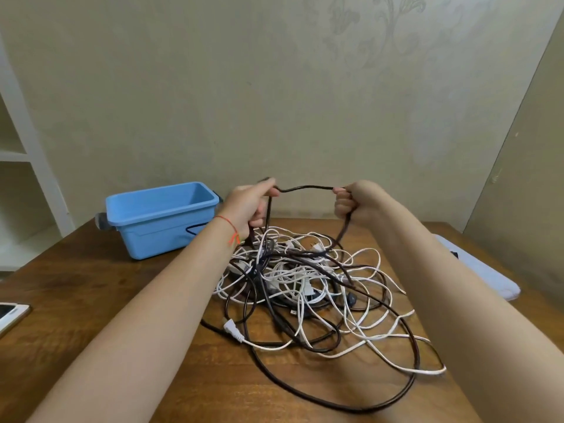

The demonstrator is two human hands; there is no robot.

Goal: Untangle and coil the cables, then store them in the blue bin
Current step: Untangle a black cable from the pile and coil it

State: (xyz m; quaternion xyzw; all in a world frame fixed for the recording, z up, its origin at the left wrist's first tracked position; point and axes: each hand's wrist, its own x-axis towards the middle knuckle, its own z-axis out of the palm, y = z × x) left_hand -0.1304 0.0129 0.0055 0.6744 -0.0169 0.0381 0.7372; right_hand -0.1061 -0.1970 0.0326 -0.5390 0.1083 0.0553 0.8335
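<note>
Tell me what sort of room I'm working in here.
Probably a room in a home: patterned wallpaper behind a wooden table, white shelves to the left, and a phone lying on the table's edge.

Wall (213, 87): pale beige-green, plain on the left, with a faint floral scroll pattern (387, 29) embossed at upper right; a second wall panel (531, 166) angles in at the right edge. White shelving unit (27, 154) against the left wall, open compartments, evenly lit. Wooden table (91, 270), dark brown, grain visible, soft diffuse light with no hard shadows.
</note>
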